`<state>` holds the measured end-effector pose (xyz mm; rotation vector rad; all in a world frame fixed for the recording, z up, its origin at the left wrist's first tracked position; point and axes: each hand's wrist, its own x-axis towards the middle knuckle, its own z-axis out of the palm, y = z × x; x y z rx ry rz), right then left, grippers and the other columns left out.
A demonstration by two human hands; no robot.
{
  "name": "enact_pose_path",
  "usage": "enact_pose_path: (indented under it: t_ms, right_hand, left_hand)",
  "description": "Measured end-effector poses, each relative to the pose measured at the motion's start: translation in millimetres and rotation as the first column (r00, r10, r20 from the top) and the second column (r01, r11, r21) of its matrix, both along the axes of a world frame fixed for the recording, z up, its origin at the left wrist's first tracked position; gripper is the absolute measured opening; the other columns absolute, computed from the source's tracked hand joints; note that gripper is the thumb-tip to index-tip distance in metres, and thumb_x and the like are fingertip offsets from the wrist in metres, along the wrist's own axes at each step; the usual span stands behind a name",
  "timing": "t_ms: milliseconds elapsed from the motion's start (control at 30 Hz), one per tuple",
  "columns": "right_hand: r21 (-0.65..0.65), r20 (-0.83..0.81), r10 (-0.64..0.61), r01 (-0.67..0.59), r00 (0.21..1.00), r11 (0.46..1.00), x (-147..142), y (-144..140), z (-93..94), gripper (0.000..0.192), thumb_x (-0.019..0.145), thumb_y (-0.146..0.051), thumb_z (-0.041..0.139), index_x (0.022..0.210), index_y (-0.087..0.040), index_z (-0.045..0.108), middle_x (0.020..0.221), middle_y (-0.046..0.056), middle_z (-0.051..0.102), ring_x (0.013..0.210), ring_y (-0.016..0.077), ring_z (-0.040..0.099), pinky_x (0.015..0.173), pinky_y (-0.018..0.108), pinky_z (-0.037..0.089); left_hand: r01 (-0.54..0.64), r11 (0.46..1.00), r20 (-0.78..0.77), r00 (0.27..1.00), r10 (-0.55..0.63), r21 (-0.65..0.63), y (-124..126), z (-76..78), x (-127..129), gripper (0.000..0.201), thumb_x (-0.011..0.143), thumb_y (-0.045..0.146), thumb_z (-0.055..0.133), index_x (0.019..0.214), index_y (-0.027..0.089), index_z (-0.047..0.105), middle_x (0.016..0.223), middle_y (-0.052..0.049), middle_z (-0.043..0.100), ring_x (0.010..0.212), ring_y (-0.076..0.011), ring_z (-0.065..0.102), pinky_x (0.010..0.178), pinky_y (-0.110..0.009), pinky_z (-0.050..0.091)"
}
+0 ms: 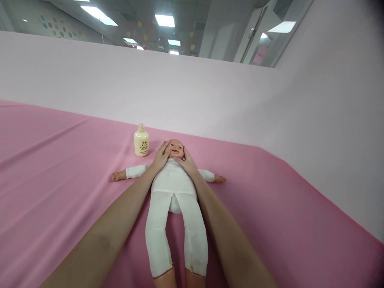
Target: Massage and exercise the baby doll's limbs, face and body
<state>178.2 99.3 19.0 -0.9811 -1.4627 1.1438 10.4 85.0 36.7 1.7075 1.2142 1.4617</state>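
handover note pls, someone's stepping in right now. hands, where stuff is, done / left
Left hand: open, palm and fingers laid on one side of the baby doll head, at the cheek.
Right hand: open, laid on the other cheek and jaw.
Doll: flat on its back on the pink sheet, arms spread, legs toward the camera, in a white suit.
Cream lotion bottle: upright on the sheet beside the doll's head, on the left hand's side, cap on, not touched.
Done: both hands are placed on the face.
Left: cannot tell from this view how far the face work has got; body, arms and legs have no hand on them.
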Motion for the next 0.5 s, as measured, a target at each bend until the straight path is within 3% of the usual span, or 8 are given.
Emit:
enact_pose_path:
  t_ms: [133,300,500]
  right_hand:
    - [-0.018,0.009,0.004,-0.004,1.000,1.000,1.4,0.6,-1.3,0.118,0.068,-0.039,0.082,0.163,-0.018,0.015,0.161,0.010,0.037,0.146,0.0304,0.043,0.124,0.044,0.034]
    - [0.029,0.014,-0.045,0.045,0.999,0.999,2.1,2.7,-4.3,0.098,0.076,-0.035,0.068,0.162,-0.021,0.024,0.165,0.001,0.030,0.154,0.0247,0.028,0.128,0.042,0.023]
    - [0.062,0.024,-0.048,0.047,0.999,0.997,3.5,10.7,-11.5,0.092,0.077,-0.032,0.063,0.161,-0.021,0.026,0.164,0.001,0.031,0.154,0.0240,0.027,0.129,0.043,0.019]
  left_hand:
    - [0.001,1.000,-0.009,1.000,-0.001,0.013,0.3,-1.0,-0.3,0.052,0.098,0.041,0.049,0.147,0.023,0.052,0.161,-0.005,0.041,0.155,-0.0207,0.027,0.129,-0.038,0.017]
    - [-0.004,1.000,-0.003,1.000,0.004,0.005,1.6,-2.1,-0.7,0.052,0.099,0.041,0.047,0.147,0.023,0.051,0.161,-0.005,0.041,0.156,-0.0206,0.025,0.129,-0.039,0.016]
    - [-0.004,1.000,0.005,1.000,0.004,0.007,2.0,-2.2,-0.3,0.051,0.099,0.041,0.046,0.146,0.024,0.052,0.160,-0.004,0.043,0.156,-0.0202,0.024,0.129,-0.039,0.015]
